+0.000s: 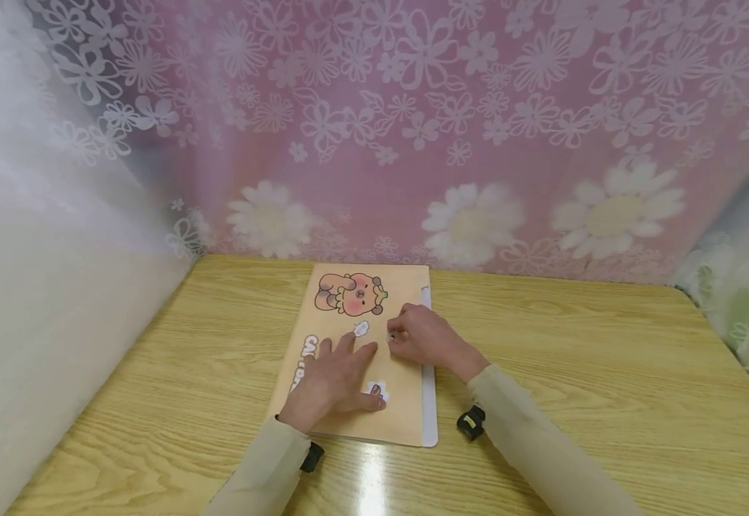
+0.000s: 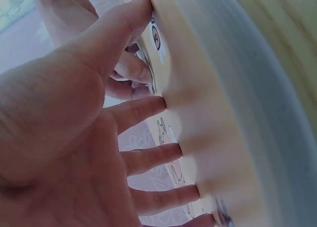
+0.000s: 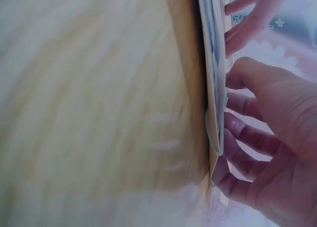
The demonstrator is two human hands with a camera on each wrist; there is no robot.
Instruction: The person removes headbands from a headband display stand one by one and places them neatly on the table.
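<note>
A peach folder or booklet (image 1: pixel 403 419) with a cartoon bear (image 1: pixel 351 294) on its cover lies on the table, its lettering turned sideways. My left hand (image 1: pixel 335 376) rests on the cover with fingers spread, fingertips pressing down in the left wrist view. Its thumb lies at a small white-edged sticker (image 1: pixel 377 389); the index and middle fingertips are near a white cloud-shaped sticker (image 1: pixel 362 328). To the right, my right hand (image 1: pixel 428 337) has curled fingers and pinches a small sticker (image 1: pixel 392 337) close over the cover, mostly hidden by the fingers.
The yellow wood-grain table (image 1: pixel 574 373) extends to both sides of the folder. A pink flowered curtain (image 1: pixel 361 158) hangs along the back edge, with pale sheeting (image 1: pixel 58 251) at the left. A black wrist device (image 1: pixel 471 423) sits under the right sleeve.
</note>
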